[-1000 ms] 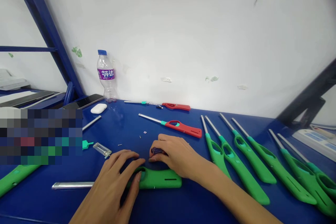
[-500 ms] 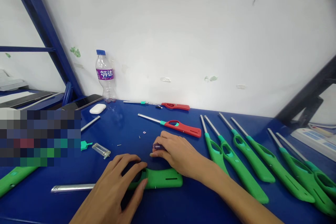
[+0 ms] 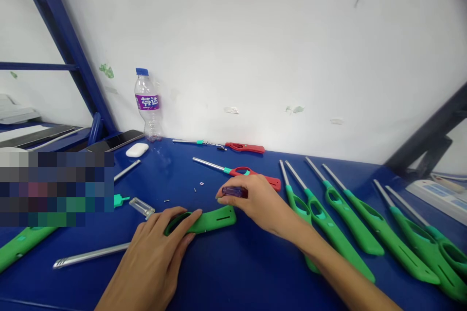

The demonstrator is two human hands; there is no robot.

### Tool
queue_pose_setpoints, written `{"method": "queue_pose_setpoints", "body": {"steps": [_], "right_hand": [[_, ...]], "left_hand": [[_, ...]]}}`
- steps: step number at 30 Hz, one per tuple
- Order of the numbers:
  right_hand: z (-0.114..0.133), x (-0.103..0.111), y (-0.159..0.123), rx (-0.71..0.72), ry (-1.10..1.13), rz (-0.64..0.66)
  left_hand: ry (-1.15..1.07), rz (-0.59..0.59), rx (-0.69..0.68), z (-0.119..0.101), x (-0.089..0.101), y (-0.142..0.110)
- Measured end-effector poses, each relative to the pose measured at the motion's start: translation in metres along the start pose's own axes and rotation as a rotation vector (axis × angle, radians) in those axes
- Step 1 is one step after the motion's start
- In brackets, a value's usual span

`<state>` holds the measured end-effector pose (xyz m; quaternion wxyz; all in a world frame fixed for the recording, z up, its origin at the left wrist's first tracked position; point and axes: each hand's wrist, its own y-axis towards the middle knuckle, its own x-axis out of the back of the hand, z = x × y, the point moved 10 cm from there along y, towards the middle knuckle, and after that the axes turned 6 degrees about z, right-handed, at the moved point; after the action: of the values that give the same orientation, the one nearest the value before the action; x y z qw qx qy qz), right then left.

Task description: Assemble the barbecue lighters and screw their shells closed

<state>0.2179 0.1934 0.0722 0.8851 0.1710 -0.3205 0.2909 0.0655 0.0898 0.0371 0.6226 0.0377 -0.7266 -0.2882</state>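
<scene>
My left hand (image 3: 153, 248) grips a long-necked green gas lighter (image 3: 215, 220) around its trigger opening. The lighter lies slanted over the table, its metal barrel (image 3: 91, 255) sticking out to the left and the middle hidden under my fingers. My right hand (image 3: 251, 199) is closed around a small purple see-through screwdriver handle (image 3: 234, 191), whose shaft I cannot make out. It is above and to the right of the lighter's end, apart from it. Near my left hand lie a clear fuel tank (image 3: 141, 207), a teal plastic piece (image 3: 119, 200) and a tiny screw (image 3: 167, 200).
Several green lighters (image 3: 379, 233) lie side by side at the right. A red lighter (image 3: 237, 171) and a dismantled red one (image 3: 245, 147) lie farther back. A plastic bottle (image 3: 148, 102), a white case (image 3: 137, 149) and a phone (image 3: 126, 139) are at the back left.
The green lighter has shifted left and tilted, its handle end higher, with my left hand on it. My right hand has moved right and up, showing more of the purple handle.
</scene>
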Motion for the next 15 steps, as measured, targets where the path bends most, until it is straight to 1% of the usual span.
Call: {"method": "queue_pose_setpoints", "body": {"steps": [4,8,11,15], "right_hand": [[-0.009,0.009,-0.001,-0.066,-0.031,-0.051],[-0.019,0.016,-0.004,-0.146,-0.055,-0.06],[-0.022,0.016,-0.006,-0.169,-0.074,-0.02],[-0.021,0.01,-0.005,-0.176,-0.103,0.059]], "left_hand": [[0.013,-0.025,0.008,-0.002,0.004,0.003],[0.016,-0.046,0.002,-0.005,0.007,0.004],[0.011,-0.04,0.013,-0.004,0.006,0.004],[0.006,-0.034,0.018,-0.002,0.007,0.004]]}}
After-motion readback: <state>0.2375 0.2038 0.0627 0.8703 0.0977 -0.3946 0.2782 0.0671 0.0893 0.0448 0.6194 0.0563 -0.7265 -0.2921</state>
